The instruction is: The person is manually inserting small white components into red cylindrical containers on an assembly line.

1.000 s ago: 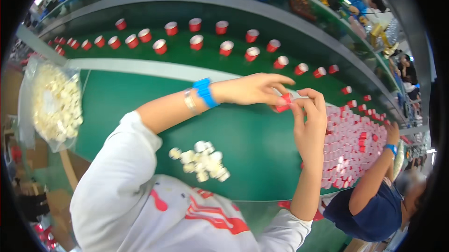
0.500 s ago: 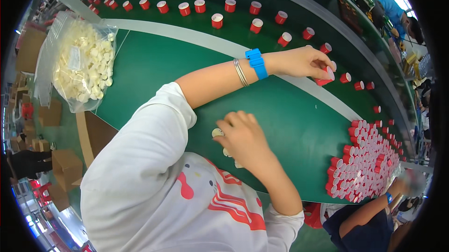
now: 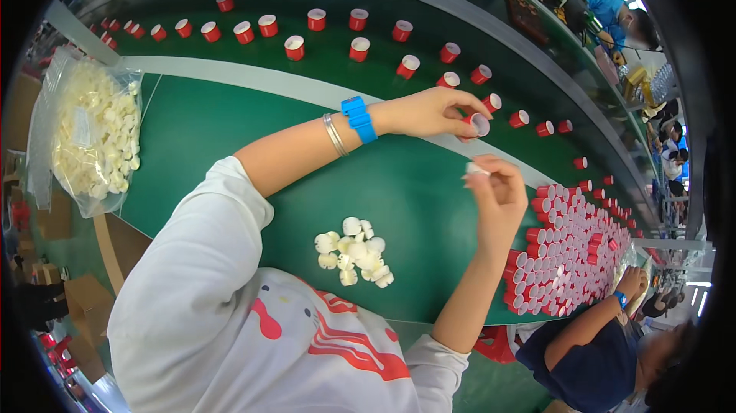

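Head view. The left hand (image 3: 433, 112), right of frame centre, grips a small red plastic cap with a pale inner face (image 3: 477, 125) between thumb and fingertips, its open side turned toward the other hand. The right hand (image 3: 500, 197), just below it, pinches a small white disc-shaped liner (image 3: 476, 169) at its fingertips, the remaining fingers curled in. Cap and liner are near each other but not touching.

A green desk (image 3: 230, 133) carries the work. A loose pile of white disc liners (image 3: 354, 250) lies at lower centre, apart from both hands. A dense cluster of red caps (image 3: 571, 248) sits at right, just beside the right forearm. A row of single red caps on the darker green belt (image 3: 322, 26) runs across the top of the frame. A clear plastic bag of white liners (image 3: 90, 133) rests at the left edge. A blue wristband (image 3: 358, 119) and a thin metal bangle sit on the left wrist. Another person's hand (image 3: 630, 284) reaches in at lower right.

Risk, as a judgement: the liner is held by a fingertip pinch only; it could slip and drop onto the desk, or meet the cap tilted and seat crooked. The right forearm, close to the cap cluster, could knock caps over.
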A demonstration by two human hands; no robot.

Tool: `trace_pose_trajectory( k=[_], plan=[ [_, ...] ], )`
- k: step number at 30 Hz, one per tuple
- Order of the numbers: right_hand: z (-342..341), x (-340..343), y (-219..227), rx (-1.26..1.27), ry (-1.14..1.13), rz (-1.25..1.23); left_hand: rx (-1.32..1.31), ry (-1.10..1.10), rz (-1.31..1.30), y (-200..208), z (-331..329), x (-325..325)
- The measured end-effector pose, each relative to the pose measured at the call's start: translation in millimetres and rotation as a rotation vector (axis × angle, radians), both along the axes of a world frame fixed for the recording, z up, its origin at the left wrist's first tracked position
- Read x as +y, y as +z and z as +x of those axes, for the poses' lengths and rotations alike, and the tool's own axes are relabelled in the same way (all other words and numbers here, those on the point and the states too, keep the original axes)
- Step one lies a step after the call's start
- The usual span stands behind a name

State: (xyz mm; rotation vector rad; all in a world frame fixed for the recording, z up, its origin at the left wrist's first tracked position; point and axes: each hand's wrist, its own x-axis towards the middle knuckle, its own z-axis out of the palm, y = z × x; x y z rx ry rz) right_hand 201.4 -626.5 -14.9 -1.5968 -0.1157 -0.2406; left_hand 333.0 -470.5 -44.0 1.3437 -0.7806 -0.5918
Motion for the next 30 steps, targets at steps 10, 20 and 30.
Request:
trace_pose_trajectory(
  k=[10, 20, 30],
  plan=[
    [8, -26, -40, 0.186, -0.241, 0.099, 0.023, 0.001, -0.061, -25, -6, -8],
    [5, -30, -39, 0.173, -0.295, 0.150, -0.348, 0.128, 0.120, -30, -20, -11],
    [6, -25, -49, 0.271, -0.295, 0.298, -0.379, 0.063, 0.146, -34, -33, -17]
  ],
)
